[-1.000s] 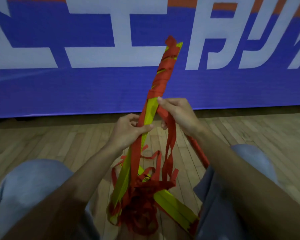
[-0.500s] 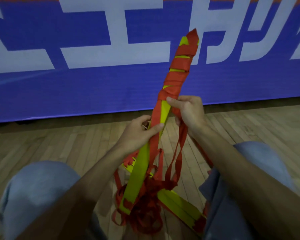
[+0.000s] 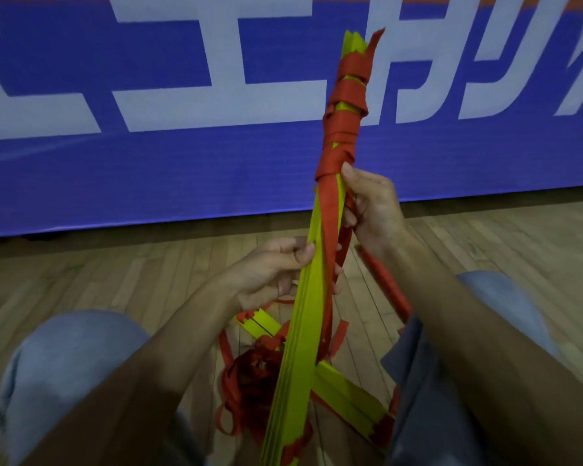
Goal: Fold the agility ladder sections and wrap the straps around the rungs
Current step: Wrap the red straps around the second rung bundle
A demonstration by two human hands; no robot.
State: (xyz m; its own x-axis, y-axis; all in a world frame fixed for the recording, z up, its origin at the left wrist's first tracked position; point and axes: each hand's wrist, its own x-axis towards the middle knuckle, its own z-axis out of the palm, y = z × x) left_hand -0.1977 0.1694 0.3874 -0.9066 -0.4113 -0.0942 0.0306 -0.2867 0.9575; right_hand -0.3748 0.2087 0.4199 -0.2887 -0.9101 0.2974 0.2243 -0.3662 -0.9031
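Two stacks of flat yellow ladder rungs show, and two hands work on one of them. The rung bundle [image 3: 308, 314] is held off the ground with its long axis running steeply up and away from the person, leaning a little to the right, so that its far end points up at the blue banner [image 3: 148, 169]. Above the fingers, the far part of that bundle is bound in turn upon turn of red strap [image 3: 345, 105], with slivers of yellow showing between the turns and a bare yellow tip at the very top. The right hand [image 3: 374, 210] sits just under the lowest turn, its thumb tip touching that turn, its fingers [image 3: 349, 216] curled round the strap lengths that hang on the right side of the bundle. One strap length runs down the bundle's face from that hand to the left hand [image 3: 270, 270], which grips the bundle lower down, thumb on the near left edge and fingers closed round the back. Below both hands the bundle is bare yellow (its stacked edges are too many and too fine to count). Beneath the left hand's fingers lies the second rung bundle [image 3: 350, 395], flat on the wooden floor [image 3: 115, 280], its axis crossing under the held one from upper left to lower right. One loose strap tangle [image 3: 249, 375] is heaped beside that crossing, between two knees [image 3: 74, 358] in light blue cloth.
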